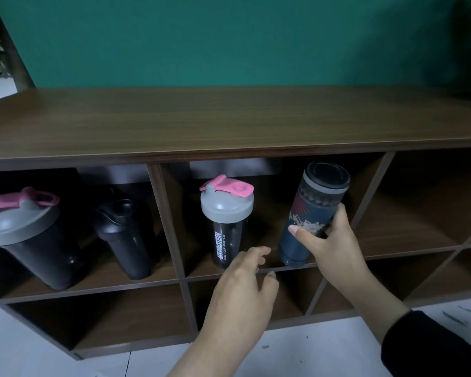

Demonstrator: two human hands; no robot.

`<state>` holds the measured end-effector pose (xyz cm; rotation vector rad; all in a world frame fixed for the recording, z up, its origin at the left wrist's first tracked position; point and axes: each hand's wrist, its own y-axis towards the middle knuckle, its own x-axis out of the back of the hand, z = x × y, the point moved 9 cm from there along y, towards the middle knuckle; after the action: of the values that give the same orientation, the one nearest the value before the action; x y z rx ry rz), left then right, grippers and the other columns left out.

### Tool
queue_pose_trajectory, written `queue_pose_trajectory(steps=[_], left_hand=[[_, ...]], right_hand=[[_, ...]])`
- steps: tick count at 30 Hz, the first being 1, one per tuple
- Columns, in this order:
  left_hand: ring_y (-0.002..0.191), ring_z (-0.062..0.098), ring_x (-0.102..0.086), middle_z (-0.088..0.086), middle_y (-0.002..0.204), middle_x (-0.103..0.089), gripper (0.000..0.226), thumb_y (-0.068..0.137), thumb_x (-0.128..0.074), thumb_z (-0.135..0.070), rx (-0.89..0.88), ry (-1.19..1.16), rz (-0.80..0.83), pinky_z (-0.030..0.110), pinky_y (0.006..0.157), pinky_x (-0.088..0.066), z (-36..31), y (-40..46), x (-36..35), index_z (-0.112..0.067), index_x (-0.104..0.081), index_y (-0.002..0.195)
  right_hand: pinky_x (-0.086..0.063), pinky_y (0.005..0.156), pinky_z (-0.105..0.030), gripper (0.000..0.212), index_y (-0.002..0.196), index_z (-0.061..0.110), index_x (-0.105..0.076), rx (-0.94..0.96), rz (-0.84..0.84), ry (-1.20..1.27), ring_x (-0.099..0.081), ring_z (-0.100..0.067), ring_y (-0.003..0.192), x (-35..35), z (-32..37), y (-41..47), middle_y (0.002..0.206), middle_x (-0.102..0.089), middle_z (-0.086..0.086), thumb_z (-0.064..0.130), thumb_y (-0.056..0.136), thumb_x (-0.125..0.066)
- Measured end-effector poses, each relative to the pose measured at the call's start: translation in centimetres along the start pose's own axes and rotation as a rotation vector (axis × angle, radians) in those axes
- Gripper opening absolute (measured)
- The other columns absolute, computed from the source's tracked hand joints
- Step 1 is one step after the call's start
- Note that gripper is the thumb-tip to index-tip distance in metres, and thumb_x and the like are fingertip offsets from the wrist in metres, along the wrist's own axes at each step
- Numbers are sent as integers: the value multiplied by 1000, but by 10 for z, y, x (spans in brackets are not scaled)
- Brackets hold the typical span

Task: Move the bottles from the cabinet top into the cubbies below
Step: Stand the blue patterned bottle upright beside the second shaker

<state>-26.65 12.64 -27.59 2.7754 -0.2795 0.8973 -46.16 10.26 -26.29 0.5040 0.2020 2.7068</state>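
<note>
Right hand (328, 240) wraps patterned blue tumbler (309, 216), tilted in middle cubby beside upright pink-lidded shaker (227, 221); left hand (245, 292) loose, fingers spread, empty. Wood-grain cabinet (229, 126).

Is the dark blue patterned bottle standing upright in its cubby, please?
Not yet: the blue patterned bottle is tilted, top leaning right, base at the shelf's front edge, gripped by the right hand.
</note>
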Motion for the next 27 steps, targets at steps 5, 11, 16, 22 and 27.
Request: queue_pose_trajectory(steps=[5,11,16,22,27], left_hand=[[115,-2,-52,-23,124,-54,43,94,-57,-32,-10,-4,4,10,88,-40,3,2,-1,-41,-49,135],[139,2,-31,-21,152,-32,90,80,-69,-52,-58,70,112,28,114,-33,2,0,-18,-43,-16,152],[111,6,-56,-19,131,-53,93,72,-71,-53,-93,165,153,24,93,-48,-15,-6,-7,-49,-17,148],[112,15,-58,-10,123,-59,91,71,-62,-58,-165,527,62,28,91,-49,-39,-2,40,-44,-20,151],[115,12,-54,-13,125,-54,92,74,-63,-58,-215,607,48,27,92,-47,-53,1,56,-47,-15,151]], right_hand=[[-46,82,-13,68,131,39,-41,-23,-19,11,-58,12,107,6,3,-5,119,-59,27,25,80,-83],[-58,88,-32,57,124,34,-54,-118,-32,240,-69,-4,106,4,-5,-41,107,-73,15,19,78,-83],[-62,83,-49,59,120,27,-63,-361,89,514,-77,-21,99,-17,-13,-59,107,-79,1,46,66,-78],[-53,89,-38,40,106,36,-65,240,-187,-447,-64,-18,102,30,15,-67,104,-65,18,64,78,-59],[-20,120,-56,105,150,30,-38,533,9,-793,-34,-26,148,-1,23,-51,154,-46,-2,39,61,-93]])
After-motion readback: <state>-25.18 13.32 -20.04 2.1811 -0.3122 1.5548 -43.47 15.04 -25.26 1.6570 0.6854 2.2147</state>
